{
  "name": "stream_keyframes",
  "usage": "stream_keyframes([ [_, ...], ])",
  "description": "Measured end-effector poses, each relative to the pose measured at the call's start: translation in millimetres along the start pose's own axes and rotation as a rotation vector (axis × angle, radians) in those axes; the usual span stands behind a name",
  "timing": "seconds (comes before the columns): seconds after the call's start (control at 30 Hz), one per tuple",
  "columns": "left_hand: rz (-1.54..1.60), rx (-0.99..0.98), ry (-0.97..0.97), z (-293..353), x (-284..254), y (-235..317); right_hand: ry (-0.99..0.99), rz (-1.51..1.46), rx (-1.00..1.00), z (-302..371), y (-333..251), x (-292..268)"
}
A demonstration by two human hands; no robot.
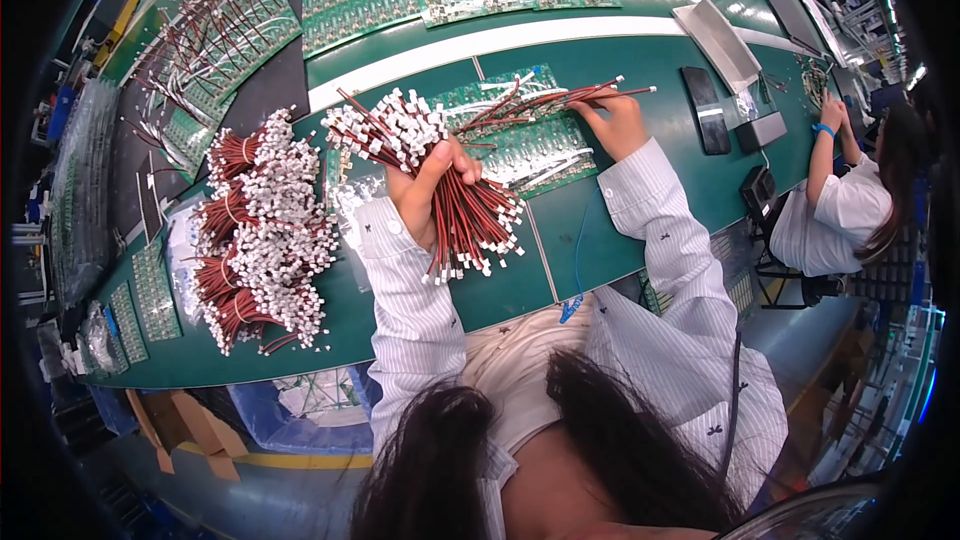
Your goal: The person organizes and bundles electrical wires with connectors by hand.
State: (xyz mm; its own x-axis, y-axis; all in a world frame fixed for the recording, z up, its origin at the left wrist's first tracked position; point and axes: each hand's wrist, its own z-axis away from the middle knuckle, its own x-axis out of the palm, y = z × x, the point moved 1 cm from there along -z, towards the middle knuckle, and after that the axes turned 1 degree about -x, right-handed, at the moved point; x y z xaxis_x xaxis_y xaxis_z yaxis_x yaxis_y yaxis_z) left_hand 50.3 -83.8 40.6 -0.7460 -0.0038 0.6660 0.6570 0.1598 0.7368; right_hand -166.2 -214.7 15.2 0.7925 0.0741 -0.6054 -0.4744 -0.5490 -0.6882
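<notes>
Above the green bench [640,52], the left hand [428,185] has its grip closed around a cable bundle [475,225]; the right hand [615,125] pinches several loose wires [535,100].

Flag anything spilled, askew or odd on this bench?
Nothing looks plainly spilled. Two minor oddities: a few wires stick out beside the nearest tied bundle on the left, breaking its shape; and a blue cord ends bunched at the front edge of the bench, where it might snag.
</notes>
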Motion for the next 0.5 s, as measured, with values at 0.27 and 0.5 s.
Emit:
stream_keyframes([
  [0.27, 0.016, -0.011, -0.023, 0, -4, -1, -0.111, 0.245, -0.188, -6, 9, 3],
  [0.5, 0.066, -0.003, 0.056, -1, 0, 1, -0.228, 0.226, -0.349, -19, 7, 0],
])
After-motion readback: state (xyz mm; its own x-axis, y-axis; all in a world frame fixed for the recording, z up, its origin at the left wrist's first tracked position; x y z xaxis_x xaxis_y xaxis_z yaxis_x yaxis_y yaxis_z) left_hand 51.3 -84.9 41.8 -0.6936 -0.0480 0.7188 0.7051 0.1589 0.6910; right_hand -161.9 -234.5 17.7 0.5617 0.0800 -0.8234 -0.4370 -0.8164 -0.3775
